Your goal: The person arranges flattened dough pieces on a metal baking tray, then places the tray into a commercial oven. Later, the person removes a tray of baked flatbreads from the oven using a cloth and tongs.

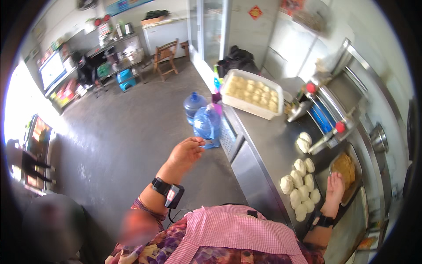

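Observation:
My left hand (187, 152) is raised in the air over the grey floor, away from the counter, fingers loosely curled with the fingertips pinched together and nothing visible in them. My right hand (335, 187) rests flat, fingers spread, on the steel counter (268, 145) between a cluster of several pale dough balls (301, 191) and a metal tray of brown filling (345, 169). Two more dough balls (303, 141) lie farther along the counter. Both wrists wear black bands.
A white tub full of dough pieces (252, 92) stands at the counter's far end. Two blue water jugs (203, 118) sit on the floor beside the counter. A machine with red knobs (325, 119) runs along the right. A wooden chair (165, 55) and shelves stand far back.

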Available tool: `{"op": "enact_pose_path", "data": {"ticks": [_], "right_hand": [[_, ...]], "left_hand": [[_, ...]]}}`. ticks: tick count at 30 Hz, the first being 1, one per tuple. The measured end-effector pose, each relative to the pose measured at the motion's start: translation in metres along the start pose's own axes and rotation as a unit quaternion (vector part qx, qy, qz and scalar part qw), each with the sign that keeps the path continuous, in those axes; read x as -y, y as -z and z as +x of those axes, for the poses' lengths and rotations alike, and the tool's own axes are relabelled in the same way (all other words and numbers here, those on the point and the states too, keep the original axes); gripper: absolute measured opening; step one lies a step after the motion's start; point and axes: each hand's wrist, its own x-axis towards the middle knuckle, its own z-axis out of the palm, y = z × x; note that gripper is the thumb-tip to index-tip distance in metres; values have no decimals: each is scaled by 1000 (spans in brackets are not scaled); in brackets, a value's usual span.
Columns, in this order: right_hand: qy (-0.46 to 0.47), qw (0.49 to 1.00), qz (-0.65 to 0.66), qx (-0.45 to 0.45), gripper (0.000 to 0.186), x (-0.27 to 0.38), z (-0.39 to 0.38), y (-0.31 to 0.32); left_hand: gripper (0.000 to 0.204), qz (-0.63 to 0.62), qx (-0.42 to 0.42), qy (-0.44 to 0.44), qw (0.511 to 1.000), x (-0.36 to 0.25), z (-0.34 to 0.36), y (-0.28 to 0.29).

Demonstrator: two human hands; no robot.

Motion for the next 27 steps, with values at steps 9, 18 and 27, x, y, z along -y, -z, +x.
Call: {"op": "enact_pose_path", "data": {"ticks": [9,18,27], "right_hand": [[38,999,2,-28,14,24,9,17],[121,961,-49,-243,16,52,-52,61],[158,917,-82,-356,16,45,-116,17]], "left_hand": [[26,50,65,75,994,6,130,-69],[32,27,174,148,973,34,332,-167],[54,175,200,250,931,108,484,-264]]}}
